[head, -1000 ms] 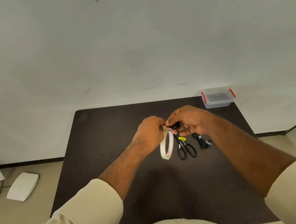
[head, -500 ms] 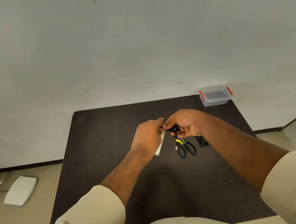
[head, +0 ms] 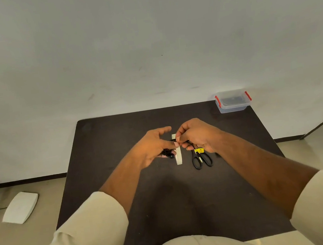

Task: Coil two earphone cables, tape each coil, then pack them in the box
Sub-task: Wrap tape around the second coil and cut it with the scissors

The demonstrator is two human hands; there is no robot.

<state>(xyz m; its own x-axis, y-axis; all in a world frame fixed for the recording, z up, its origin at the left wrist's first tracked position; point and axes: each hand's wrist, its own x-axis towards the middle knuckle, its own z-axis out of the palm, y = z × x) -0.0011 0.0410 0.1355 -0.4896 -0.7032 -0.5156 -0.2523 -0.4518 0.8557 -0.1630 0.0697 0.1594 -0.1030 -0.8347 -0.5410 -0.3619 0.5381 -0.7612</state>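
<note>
You are gripping a coiled earphone cable (head: pixel 166 153) in your left hand (head: pixel 153 148) just left of the scissors (head: pixel 200 158) while your right hand (head: pixel 196 136) is pinching tape (head: pixel 177 149) onto it, leaving packing in the box (head: pixel 233 101) undone.

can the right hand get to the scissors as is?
Probably yes, once freed. The scissors lie flat on the table right beside and just under the right hand, nothing covering the handles. But that hand is busy pinching at the black cable with the left hand.
</note>
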